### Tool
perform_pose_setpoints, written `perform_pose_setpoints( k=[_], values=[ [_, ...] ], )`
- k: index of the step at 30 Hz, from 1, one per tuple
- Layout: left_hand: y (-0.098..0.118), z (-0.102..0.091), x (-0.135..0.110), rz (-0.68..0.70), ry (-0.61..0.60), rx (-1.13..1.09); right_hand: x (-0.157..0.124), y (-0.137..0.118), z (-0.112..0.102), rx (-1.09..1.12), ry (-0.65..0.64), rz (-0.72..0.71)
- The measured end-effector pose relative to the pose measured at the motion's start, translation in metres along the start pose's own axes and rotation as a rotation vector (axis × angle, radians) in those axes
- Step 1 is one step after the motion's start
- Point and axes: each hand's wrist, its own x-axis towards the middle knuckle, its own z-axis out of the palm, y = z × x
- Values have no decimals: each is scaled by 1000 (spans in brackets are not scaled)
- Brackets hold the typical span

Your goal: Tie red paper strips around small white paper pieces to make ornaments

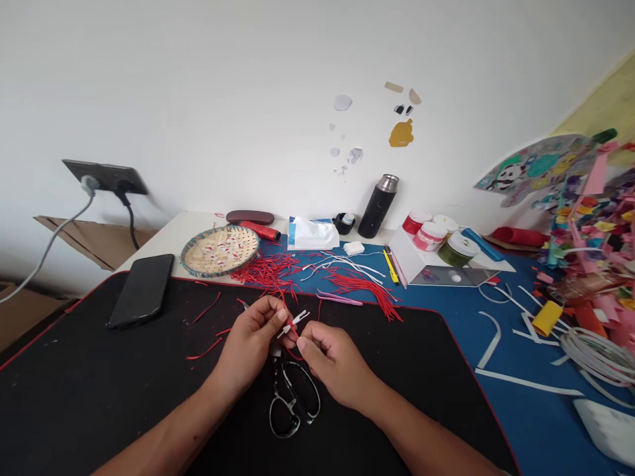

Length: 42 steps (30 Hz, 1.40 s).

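My left hand (251,340) and my right hand (333,360) meet over the black mat (99,390). Both pinch a small piece made of white strips and red cord (294,322) held between the fingertips. Black-handled scissors (292,396) lie on the mat just below the hands. Loose red cord pieces (206,330) lie to the left of my left hand. A pile of cut red cords (270,270) and another bundle (362,287) lie beyond the hands at the mat's far edge.
A woven basket (219,251) with small finished pieces and a black phone (142,289) sit at the left. A black flask (378,206), tissue pack (311,233), jars (431,233) and colourful paper scraps (595,251) crowd the back and right. White strips (526,382) lie on the blue mat.
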Motion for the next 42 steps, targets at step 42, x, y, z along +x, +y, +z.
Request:
perform_pose_setpoints(
  k=[42],
  values=[
    [14,3,-5,-59,-165,139,5,-1,-15,231,158,171]
  ],
)
